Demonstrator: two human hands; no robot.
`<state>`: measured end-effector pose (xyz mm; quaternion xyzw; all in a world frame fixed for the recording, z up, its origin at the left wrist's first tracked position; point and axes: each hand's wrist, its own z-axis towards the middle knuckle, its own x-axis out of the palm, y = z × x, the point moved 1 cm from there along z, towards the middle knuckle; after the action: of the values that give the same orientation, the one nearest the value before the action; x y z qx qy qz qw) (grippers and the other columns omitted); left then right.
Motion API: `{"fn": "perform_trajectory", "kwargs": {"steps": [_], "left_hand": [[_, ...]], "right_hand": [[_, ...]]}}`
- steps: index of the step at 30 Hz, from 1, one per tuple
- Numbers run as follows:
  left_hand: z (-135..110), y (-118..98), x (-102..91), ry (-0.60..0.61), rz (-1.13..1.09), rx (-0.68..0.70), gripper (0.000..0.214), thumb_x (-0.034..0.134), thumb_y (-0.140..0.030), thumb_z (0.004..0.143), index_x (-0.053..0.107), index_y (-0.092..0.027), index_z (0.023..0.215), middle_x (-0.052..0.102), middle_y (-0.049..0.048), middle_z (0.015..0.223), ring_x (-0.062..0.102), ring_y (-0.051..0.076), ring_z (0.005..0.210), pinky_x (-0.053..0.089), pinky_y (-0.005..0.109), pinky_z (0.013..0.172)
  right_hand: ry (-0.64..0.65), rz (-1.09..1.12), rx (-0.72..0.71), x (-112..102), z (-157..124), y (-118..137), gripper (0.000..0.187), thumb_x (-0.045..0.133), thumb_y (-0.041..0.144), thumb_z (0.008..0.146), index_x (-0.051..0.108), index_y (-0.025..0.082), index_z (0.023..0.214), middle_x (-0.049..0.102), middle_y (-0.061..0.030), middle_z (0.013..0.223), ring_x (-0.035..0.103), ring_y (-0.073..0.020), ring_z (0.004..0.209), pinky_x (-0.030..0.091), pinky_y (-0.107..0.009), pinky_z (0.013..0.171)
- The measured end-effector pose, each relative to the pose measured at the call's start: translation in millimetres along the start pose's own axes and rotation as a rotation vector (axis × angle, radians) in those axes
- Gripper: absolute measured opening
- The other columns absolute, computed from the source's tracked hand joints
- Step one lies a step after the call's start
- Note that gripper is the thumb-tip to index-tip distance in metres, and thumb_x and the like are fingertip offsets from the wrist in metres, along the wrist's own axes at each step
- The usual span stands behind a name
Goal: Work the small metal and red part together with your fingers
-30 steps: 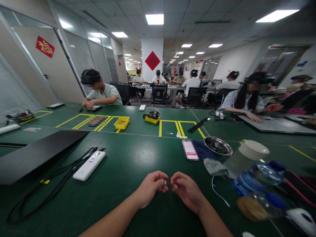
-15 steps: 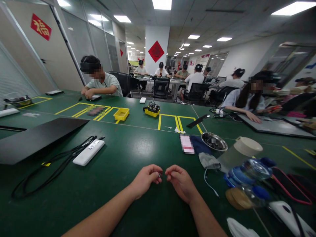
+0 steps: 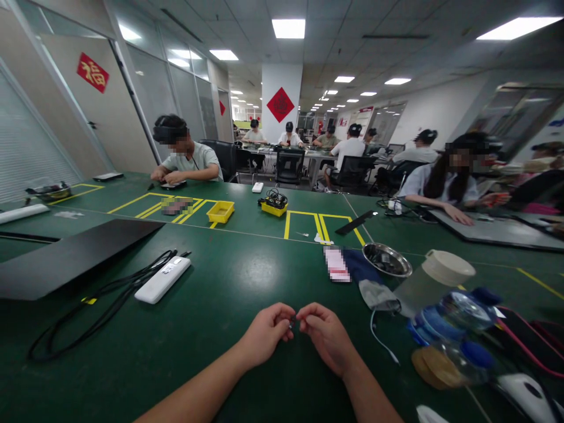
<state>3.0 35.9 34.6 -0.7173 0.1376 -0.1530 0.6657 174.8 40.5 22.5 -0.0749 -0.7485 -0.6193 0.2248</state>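
Over the green table [image 3: 211, 341] my two hands meet, fingertips almost touching. My left hand [image 3: 269, 336] is closed in a pinch on a tiny shiny piece [image 3: 291, 325], too small to name. Thumb and fingers of my right hand [image 3: 325, 336] are also pressed together, right beside that piece; whatever they hold, if anything, is hidden. The nearest larger thing ahead is a blurred pink-and-white phone-like rectangle [image 3: 337, 264], lying beyond my right hand.
Left lie a white power bank [image 3: 163, 281], a black cable [image 3: 110, 294] and a dark panel [image 3: 79, 252]. Right stand a metal bowl [image 3: 403, 267], a frosted jug [image 3: 434, 285] and bottles [image 3: 453, 317]. Farther off are yellow trays [image 3: 221, 212]. Several people sit at tables.
My hands have come closer together, the right fingertips now nearly at the left ones. The shiny piece shows less. The whole view has shifted slightly, with things lower in the picture.
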Motion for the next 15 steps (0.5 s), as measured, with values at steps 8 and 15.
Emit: {"fn": "perform_trajectory", "kwargs": {"steps": [8,15], "left_hand": [[10.0,5.6,-0.4,-0.048,-0.064,-0.028,0.024,0.051,-0.021,0.082,0.060,-0.012,0.102,0.065,0.0059,0.083,0.062,0.015,0.069,0.047,0.029,0.063],[12.4,11.3,-5.4,-0.056,-0.254,-0.084,0.027,0.056,-0.024,0.083,0.064,-0.011,0.106,0.066,0.0068,0.083,0.061,0.013,0.071,0.047,0.027,0.067]], "right_hand": [[0.007,0.006,-0.018,-0.4,0.8,-0.5,0.006,0.065,0.016,0.072,0.069,0.016,0.076,0.063,-0.0032,0.074,0.053,-0.0140,0.067,0.041,-0.031,0.070],[0.008,-0.011,-0.021,-1.5,-0.1,-1.0,0.005,0.067,0.019,0.074,0.069,0.016,0.077,0.064,-0.0035,0.080,0.054,-0.0133,0.067,0.041,-0.030,0.069]]}}
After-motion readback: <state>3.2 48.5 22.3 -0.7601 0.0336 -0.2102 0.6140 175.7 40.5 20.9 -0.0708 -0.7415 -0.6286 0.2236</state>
